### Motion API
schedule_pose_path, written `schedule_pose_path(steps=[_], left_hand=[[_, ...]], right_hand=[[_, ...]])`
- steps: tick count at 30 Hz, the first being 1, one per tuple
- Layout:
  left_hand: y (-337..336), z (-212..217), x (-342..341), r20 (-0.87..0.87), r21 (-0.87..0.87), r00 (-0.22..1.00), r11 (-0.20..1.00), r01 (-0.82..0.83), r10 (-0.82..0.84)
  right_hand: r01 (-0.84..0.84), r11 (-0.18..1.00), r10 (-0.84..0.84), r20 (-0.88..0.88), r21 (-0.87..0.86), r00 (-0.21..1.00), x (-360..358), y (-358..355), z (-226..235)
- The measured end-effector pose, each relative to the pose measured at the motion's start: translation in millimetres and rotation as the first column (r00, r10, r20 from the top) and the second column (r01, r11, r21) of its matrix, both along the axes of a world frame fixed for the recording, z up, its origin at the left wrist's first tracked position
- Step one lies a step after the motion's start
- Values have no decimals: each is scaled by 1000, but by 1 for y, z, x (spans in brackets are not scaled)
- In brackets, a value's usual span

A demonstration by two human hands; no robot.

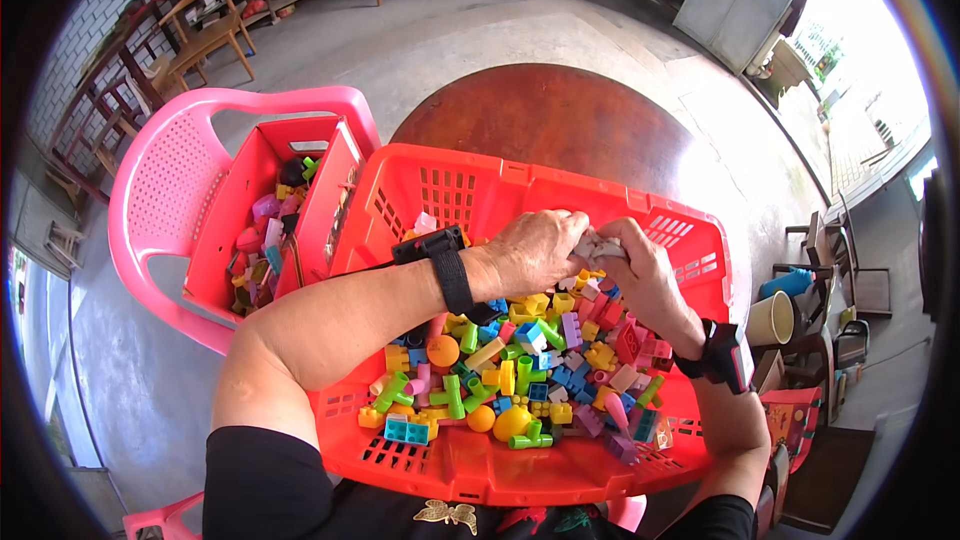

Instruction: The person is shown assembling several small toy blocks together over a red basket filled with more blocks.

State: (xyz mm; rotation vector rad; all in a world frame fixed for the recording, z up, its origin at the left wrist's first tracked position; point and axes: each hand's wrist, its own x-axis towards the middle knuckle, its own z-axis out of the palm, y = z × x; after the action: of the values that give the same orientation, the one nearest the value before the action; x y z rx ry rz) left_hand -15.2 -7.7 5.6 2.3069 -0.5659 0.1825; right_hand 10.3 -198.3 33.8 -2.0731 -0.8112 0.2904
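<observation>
Pinching grey pieces (598, 246) together, left hand (535, 252) and right hand (643, 275) both had grip clamped on them, above far side of red basket (470, 465) full of colourful plastic blocks (520, 360), second red basket (225, 230) on pink chair (165, 180) to the left.

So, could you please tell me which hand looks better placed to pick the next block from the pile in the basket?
Probably the right hand: it sits directly over the block pile, while the left hand is nearer the basket's far wall. Both share a pale block.
</observation>
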Motion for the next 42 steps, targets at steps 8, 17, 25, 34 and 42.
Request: schedule_pose_path(steps=[8, 17, 25, 34, 42], left_hand=[[6, -3, -5, -7, 11, 1000, 1000, -16, 16], [-5, 12, -10, 39, -1, 999, 1000, -1, 2], [-11, 14, -14, 86, 2, 996, 999, 32, -32], [-15, 6, -14, 194, 126, 979, 992, 29, -53], [-9, 10, -5, 339, 232, 936, 973, 9, -90]], right_hand=[[-232, 950, 302, 413, -211, 859, -15, 18, 27], [-177, 972, 229, 459, -154, 858, -18, 3, 26], [-73, 995, 88, 290, -60, 953, -26, -3, 20], [-43, 966, 101, -216, 256, 971, -17, -10, -23], [-23, 955, 108, -277, 295, 955, -7, -7, -29]])
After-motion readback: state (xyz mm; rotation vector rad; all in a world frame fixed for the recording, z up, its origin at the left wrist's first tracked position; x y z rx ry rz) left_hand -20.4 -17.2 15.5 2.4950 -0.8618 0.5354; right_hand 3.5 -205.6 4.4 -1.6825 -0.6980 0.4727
